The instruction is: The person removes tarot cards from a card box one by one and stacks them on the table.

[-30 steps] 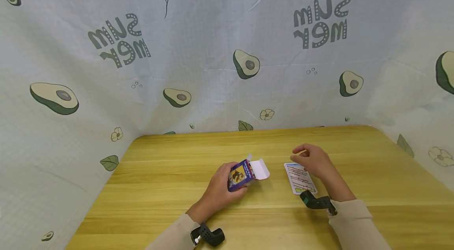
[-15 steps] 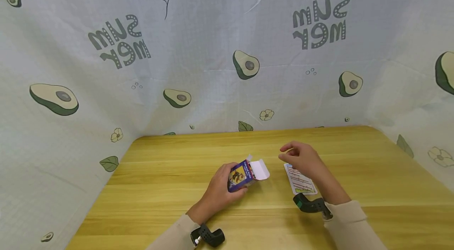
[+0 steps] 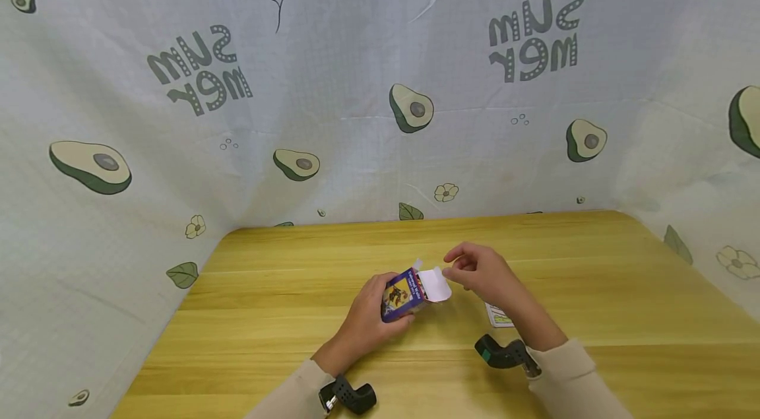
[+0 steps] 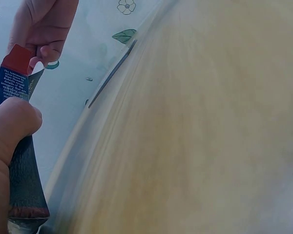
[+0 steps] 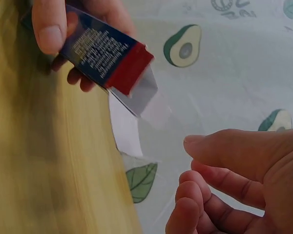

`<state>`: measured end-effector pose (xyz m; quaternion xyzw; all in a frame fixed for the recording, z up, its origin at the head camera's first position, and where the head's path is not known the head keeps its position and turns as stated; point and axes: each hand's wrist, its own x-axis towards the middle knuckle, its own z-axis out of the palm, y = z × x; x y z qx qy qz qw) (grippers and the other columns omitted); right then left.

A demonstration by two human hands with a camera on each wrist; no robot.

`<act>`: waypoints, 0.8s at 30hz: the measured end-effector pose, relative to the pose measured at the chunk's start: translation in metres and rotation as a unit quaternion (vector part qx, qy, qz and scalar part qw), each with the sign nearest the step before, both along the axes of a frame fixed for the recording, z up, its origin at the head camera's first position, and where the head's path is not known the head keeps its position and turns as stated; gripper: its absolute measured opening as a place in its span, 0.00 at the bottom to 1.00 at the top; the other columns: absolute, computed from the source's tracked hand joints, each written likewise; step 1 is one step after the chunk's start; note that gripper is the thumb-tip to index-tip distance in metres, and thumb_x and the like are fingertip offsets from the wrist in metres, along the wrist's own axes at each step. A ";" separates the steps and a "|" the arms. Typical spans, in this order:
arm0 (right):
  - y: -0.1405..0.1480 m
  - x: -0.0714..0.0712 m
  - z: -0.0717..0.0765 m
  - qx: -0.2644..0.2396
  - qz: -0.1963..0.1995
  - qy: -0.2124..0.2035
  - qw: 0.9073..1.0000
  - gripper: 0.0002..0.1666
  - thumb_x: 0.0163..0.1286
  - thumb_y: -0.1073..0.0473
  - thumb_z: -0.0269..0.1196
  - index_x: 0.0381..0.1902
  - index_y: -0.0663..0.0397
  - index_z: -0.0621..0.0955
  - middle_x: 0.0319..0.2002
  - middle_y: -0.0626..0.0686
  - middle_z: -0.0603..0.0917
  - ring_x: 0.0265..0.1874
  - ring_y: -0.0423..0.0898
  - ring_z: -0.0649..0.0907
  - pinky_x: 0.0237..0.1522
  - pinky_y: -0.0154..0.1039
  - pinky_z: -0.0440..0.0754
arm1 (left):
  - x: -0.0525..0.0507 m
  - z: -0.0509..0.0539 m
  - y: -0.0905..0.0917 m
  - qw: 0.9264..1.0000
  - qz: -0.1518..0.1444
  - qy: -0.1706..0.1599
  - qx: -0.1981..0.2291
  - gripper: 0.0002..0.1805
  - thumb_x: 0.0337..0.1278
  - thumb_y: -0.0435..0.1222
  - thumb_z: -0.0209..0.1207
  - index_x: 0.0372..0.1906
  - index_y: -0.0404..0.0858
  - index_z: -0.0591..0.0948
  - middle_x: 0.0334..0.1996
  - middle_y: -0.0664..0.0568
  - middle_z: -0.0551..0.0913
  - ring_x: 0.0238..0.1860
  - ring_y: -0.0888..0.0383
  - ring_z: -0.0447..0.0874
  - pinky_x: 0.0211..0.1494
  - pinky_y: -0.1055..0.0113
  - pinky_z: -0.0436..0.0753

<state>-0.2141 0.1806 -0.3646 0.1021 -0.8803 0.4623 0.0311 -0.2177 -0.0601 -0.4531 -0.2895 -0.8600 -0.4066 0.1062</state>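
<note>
My left hand (image 3: pixel 363 317) grips a purple tarot card box (image 3: pixel 399 297), its thumb along the near side. The box's end is uncovered and its white flap (image 3: pixel 436 286) sticks out to the right. In the right wrist view, the blue side with small print and a red edge of the box (image 5: pixel 95 48) shows. My right hand (image 3: pixel 479 274) hovers just right of the flap, fingers loosely bent, holding nothing. A gap separates its fingertips from the flap in the right wrist view. Under the right forearm lie tarot cards (image 3: pixel 499 318), mostly hidden.
Both hands are over a yellow wood-grain table (image 3: pixel 285 313). Behind it and at the sides hangs a pale curtain (image 3: pixel 356 43) printed with avocados. Black camera mounts sit on the left wrist (image 3: pixel 350 396) and right wrist (image 3: pixel 505 354).
My right hand has moved left from above the cards to beside the box flap, and its forearm now covers most of the cards. The left hand and box have stayed in place.
</note>
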 end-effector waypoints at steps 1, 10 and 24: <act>-0.002 0.001 0.000 0.000 0.002 0.000 1.000 0.15 0.63 0.60 0.66 0.44 0.63 0.80 0.30 0.53 0.80 0.25 0.45 0.76 0.26 0.37 0.78 | 0.000 0.000 0.000 1.000 0.000 -0.001 0.000 0.40 0.49 0.49 0.69 0.66 0.40 0.66 0.54 0.51 0.74 0.48 0.61 0.72 0.50 0.65 0.76; -0.020 0.004 -0.006 0.013 0.008 -0.002 1.000 0.13 0.61 0.60 0.68 0.41 0.60 0.80 0.28 0.51 0.78 0.25 0.44 0.75 0.24 0.35 0.74 | 0.000 -0.001 0.000 1.000 -0.001 0.001 0.000 0.39 0.50 0.50 0.69 0.65 0.43 0.66 0.53 0.51 0.74 0.47 0.62 0.72 0.50 0.66 0.77; -0.031 0.002 -0.019 0.037 -0.014 -0.020 0.999 0.14 0.56 0.60 0.71 0.37 0.56 0.79 0.26 0.49 0.79 0.25 0.44 0.76 0.27 0.37 0.76 | 0.001 0.003 0.000 1.000 -0.008 -0.006 0.006 0.40 0.50 0.49 0.69 0.66 0.40 0.66 0.54 0.51 0.74 0.48 0.61 0.72 0.51 0.65 0.76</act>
